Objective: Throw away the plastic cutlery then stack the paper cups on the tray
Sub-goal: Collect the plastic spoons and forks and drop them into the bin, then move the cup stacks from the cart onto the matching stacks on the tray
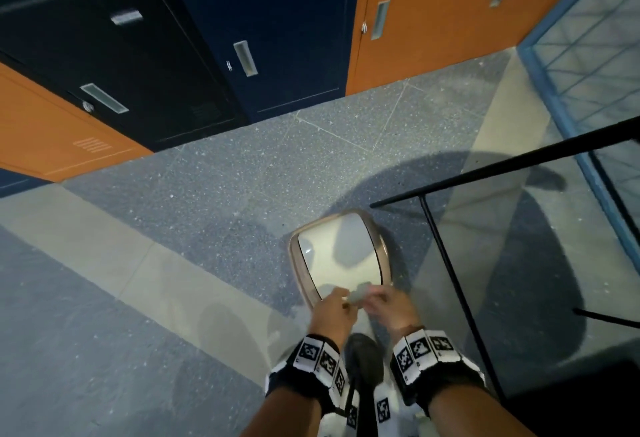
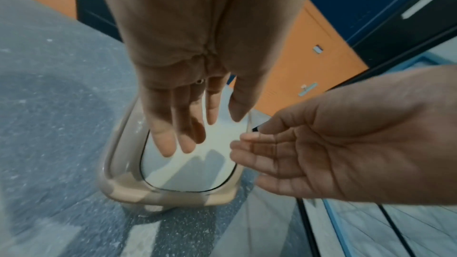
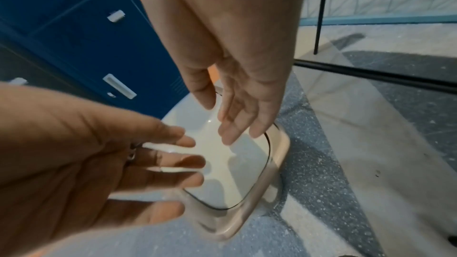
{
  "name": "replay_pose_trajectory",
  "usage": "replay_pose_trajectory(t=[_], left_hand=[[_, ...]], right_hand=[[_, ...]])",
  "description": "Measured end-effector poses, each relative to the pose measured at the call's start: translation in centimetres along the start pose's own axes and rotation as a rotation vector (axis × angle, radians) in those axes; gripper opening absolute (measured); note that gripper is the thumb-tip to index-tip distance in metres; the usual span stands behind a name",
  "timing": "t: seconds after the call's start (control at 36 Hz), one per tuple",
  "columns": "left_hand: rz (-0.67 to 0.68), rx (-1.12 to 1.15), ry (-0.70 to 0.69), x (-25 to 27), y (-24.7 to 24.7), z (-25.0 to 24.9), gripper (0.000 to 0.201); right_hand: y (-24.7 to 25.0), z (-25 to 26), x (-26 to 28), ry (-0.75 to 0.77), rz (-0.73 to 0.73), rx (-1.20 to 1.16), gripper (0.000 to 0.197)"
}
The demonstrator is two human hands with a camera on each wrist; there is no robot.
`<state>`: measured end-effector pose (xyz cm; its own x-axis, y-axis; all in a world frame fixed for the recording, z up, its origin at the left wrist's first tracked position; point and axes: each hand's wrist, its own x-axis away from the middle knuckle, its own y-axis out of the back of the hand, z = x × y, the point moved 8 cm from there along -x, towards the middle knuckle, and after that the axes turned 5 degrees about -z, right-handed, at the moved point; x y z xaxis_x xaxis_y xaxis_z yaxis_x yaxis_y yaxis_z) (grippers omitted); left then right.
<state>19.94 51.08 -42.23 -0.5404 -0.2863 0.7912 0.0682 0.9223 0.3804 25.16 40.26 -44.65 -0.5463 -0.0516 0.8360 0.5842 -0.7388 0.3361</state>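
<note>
A pale, blurred piece, perhaps plastic cutlery [image 1: 360, 292], shows between both hands over the near end of the bin [image 1: 382, 247]; its direction and long axis I cannot tell. The bin stands on the speckled floor [image 1: 207, 194], its white lid shut. In the wrist views the left hand [image 2: 188, 93] and right hand [image 3: 235, 89] have straight, spread fingers and hold nothing visible. Blue and orange lockers [image 1: 270, 20] stand behind, and a glass table [image 1: 519, 228] stands just beside the bin.
</note>
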Motion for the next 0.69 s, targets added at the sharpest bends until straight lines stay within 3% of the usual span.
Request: replay_pose_trajectory(t=[0.14,0.28,0.39,0.42,0.5,0.58,0.69], left_hand=[[-0.06,-0.021,-0.188,6.6,2.4,-2.7,0.029],[-0.086,0.05,-0.441,14.4,5.8,-6.9,0.022],[-0.105,0.079,-0.549,19.6,7.6,-9.4,0.04],[-0.086,0.057,-0.59,21.0,7.7,-10.3,0.047],[-0.055,-0.016,-0.694,24.9,7.7,-12.8,0.039],[-0.068,-0.047,-0.832,29.1,7.1,-16.6,0.036],[-0.075,-0.047,-1.025,34.9,5.1,-22.3,0.036]], right_hand=[[2.3,2.5,7.6,0.119,-0.136,-0.175,0.014],[5.7,5.1,16.8,0.273,-0.215,-0.455,0.025],[10.2,7.0,24.9,0.483,-0.259,-0.532,0.028],[11.6,7.4,27.0,0.529,-0.267,-0.528,0.031],[15.4,7.7,33.0,0.654,-0.314,-0.535,0.038],[19.0,7.2,38.4,0.736,-0.368,-0.591,0.034],[23.9,5.9,44.8,0.89,-0.555,-0.668,0.025]])
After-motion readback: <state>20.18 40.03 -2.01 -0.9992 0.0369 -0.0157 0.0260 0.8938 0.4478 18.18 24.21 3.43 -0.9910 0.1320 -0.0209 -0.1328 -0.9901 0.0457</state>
